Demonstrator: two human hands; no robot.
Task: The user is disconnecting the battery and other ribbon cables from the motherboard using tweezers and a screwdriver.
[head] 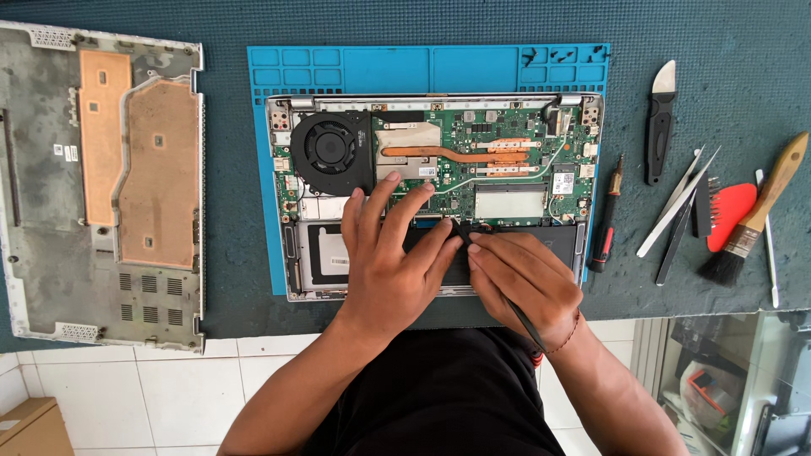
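An opened laptop (pixel 473 143) lies bottom-up on a blue mat (pixel 431 67), showing its green board, black fan (pixel 331 150) and copper heat pipe. My left hand (pixel 389 262) rests flat on the black battery area, fingers spread, holding nothing. My right hand (pixel 528 283) grips a thin black pry tool (pixel 460 230), whose tip touches the upper edge of the battery next to my left index fingertip. Most of the battery is hidden under both hands.
The removed bottom cover (pixel 101 186) lies at the left. To the right of the mat lie a small screwdriver (pixel 606 215), a black-handled scraper (pixel 661 122), tweezers (pixel 676 203), a red pick (pixel 731 215) and a brush (pixel 756 211). Small screws (pixel 562 56) sit in the mat's top tray.
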